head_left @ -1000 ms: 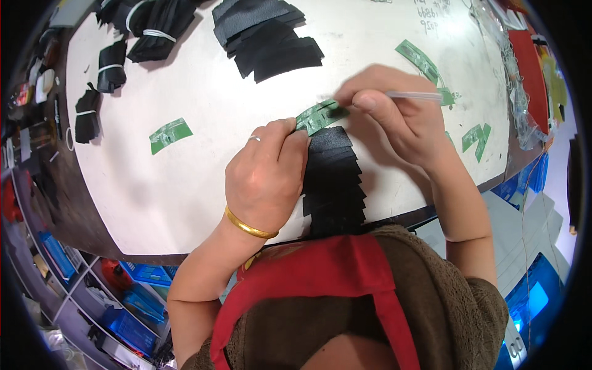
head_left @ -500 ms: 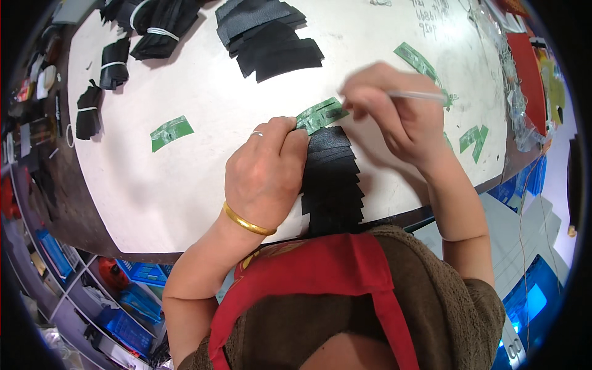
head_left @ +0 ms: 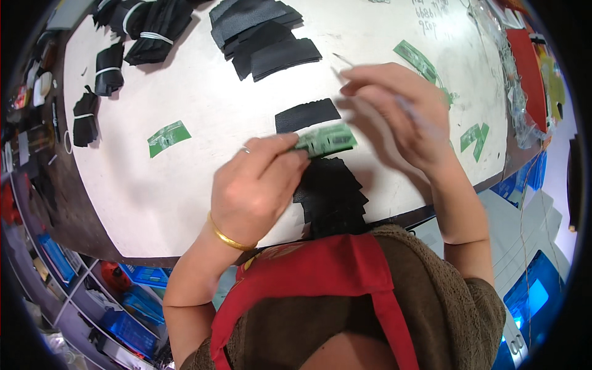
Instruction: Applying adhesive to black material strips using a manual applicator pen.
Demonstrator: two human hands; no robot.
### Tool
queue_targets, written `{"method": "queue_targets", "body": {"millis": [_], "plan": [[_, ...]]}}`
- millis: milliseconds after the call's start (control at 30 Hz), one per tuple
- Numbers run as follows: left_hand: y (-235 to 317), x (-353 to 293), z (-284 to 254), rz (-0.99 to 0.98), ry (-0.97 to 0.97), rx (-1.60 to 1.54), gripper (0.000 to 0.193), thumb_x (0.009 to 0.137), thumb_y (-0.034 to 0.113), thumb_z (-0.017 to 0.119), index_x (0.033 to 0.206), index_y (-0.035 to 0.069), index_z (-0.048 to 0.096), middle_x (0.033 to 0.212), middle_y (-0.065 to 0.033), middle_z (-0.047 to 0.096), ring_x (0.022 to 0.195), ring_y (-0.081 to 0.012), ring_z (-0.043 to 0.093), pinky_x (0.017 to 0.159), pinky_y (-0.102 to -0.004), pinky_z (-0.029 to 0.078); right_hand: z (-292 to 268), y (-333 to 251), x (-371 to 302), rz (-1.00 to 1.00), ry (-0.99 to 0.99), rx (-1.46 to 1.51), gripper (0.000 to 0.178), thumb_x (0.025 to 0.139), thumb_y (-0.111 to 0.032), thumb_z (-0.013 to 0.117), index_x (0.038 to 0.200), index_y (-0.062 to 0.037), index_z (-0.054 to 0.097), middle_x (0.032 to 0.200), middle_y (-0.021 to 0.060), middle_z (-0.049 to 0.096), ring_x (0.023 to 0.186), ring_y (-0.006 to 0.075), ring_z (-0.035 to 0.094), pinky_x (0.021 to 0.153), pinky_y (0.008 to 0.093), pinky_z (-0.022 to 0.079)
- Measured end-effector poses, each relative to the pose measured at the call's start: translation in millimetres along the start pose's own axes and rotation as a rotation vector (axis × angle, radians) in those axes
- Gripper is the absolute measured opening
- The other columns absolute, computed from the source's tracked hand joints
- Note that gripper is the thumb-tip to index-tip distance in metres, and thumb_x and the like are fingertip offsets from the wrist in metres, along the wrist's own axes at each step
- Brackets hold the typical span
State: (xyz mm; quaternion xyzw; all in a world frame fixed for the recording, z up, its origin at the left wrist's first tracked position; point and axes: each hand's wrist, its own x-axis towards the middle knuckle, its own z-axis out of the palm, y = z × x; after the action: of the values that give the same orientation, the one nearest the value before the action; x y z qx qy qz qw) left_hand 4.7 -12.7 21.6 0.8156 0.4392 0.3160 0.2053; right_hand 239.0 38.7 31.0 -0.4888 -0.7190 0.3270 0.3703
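Green circuit board point(head_left: 324, 140) is sitting mid-frame, pinched at its left end by the left hand point(head_left: 256, 185), fingers closing tight on it. It's a small green strip with pale markings, too blurry to read detail. Right hand point(head_left: 394, 114) is smeared with motion blur, gripping a thin pen-like tool point(head_left: 345, 61); the tip's hard to make out. Black pieces point(head_left: 330, 194) are lying fanned under the board, partly hidden. White table point(head_left: 154, 191) is showing open room at centre-left.
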Motion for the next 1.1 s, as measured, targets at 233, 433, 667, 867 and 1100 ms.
{"method": "queue_targets", "body": {"millis": [233, 433, 667, 867, 1100], "plan": [[-17.3, 13.3, 4.0, -0.005, 0.035, 0.099, 0.021, 0.076, -0.005, 0.082, 0.093, 0.001, 0.074, 0.100, -0.0129, 0.073, 0.082, -0.0261, 0.072, 0.068, -0.0328, 0.058, 2.1, -2.1, -16.6, 0.325, 0.012, 0.444, 0.031, 0.109, -0.027, 0.056, 0.114, -0.0015, 0.073, 0.100, 0.0061, 0.075, 0.089, 0.0112, 0.071, 0.071, 0.0215, 0.055], [-18.3, 12.4, 5.0, -0.028, 0.022, 0.112, 0.020, 0.076, -0.005, 0.082, 0.093, 0.000, 0.073, 0.100, -0.0125, 0.073, 0.083, -0.0263, 0.072, 0.070, -0.0334, 0.058, 10.8, 2.2, -18.4, 0.356, 0.052, 0.510, 0.037, 0.110, -0.031, 0.054, 0.114, 0.0020, 0.070, 0.103, 0.0052, 0.074, 0.090, 0.0120, 0.073, 0.068, 0.0222, 0.056], [-25.1, 13.3, 10.3, 0.069, 0.046, 0.101, 0.018, 0.076, -0.003, 0.080, 0.091, 0.001, 0.070, 0.098, -0.0123, 0.070, 0.079, -0.0287, 0.068, 0.069, -0.0363, 0.056, 13.7, 6.6, -6.4, -0.079, -0.104, 0.021, 0.017, 0.104, -0.021, 0.061, 0.103, -0.0063, 0.070, 0.091, 0.0039, 0.072, 0.076, 0.0200, 0.072, 0.062, 0.0284, 0.055], [-23.3, 12.3, 10.8, 0.049, 0.059, 0.109, 0.016, 0.077, -0.002, 0.078, 0.091, 0.001, 0.070, 0.097, -0.0114, 0.070, 0.079, -0.0280, 0.068, 0.067, -0.0354, 0.056, 33.3, 2.5, 8.2, -0.296, -0.168, -0.210, 0.015, 0.099, -0.028, 0.067, 0.094, -0.0129, 0.068, 0.073, 0.0035, 0.067, 0.068, 0.0249, 0.068, 0.056, 0.0353, 0.052], [-24.9, 11.3, 12.8, 0.078, 0.072, 0.119, 0.016, 0.077, -0.003, 0.077, 0.091, 0.001, 0.069, 0.098, -0.0109, 0.069, 0.081, -0.0270, 0.069, 0.068, -0.0353, 0.057, 30.7, -0.5, 1.1, -0.253, -0.014, -0.104, 0.017, 0.095, -0.027, 0.072, 0.089, -0.0120, 0.065, 0.072, 0.0043, 0.064, 0.066, 0.0245, 0.067, 0.054, 0.0361, 0.051]]}}
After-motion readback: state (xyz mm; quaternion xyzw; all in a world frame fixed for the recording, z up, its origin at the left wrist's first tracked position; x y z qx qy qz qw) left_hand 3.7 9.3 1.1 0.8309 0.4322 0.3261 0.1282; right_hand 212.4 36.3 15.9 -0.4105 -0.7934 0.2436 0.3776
